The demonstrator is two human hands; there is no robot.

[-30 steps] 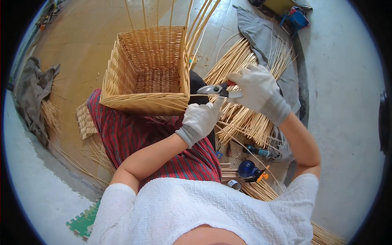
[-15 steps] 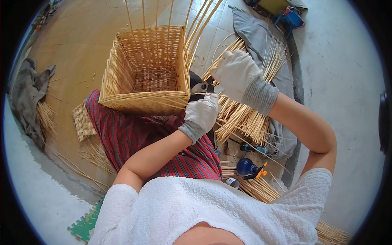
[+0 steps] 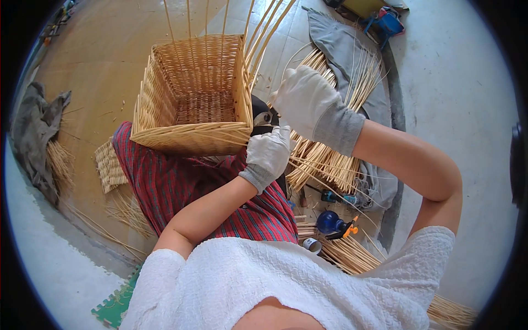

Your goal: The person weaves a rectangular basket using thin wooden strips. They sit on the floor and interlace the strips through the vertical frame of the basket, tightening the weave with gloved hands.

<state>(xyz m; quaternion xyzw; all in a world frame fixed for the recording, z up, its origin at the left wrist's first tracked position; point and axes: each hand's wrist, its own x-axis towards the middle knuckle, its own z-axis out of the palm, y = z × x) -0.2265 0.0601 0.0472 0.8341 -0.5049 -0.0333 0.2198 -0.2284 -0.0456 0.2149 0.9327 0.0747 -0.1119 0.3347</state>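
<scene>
A square woven wicker basket (image 3: 190, 135) rests tilted on my lap, its opening facing me. Tall uprights (image 3: 254, 49) stick out from its far rim. My left hand (image 3: 268, 154), in a white knit glove with grey cuff, is closed on the wicker rod ends at the basket's near right corner. My right hand (image 3: 309, 102), gloved alike, is wrapped round pruning shears (image 3: 264, 118). Their metal head shows beside the basket's right wall, just above my left fingers; the handles are mostly hidden by the glove.
Bundles of wicker rods (image 3: 335, 168) lie on a grey cloth (image 3: 344, 41) to the right. Nearer are a blue spray bottle (image 3: 329, 221), a teal tool (image 3: 333, 196) and a small can (image 3: 312, 246). A woven piece (image 3: 110, 165) and dark cloth (image 3: 33, 137) lie left.
My right hand and the shears have shifted slightly left, closer to the basket corner. My left hand keeps its hold on the rod ends; the whole view has shifted a little.
</scene>
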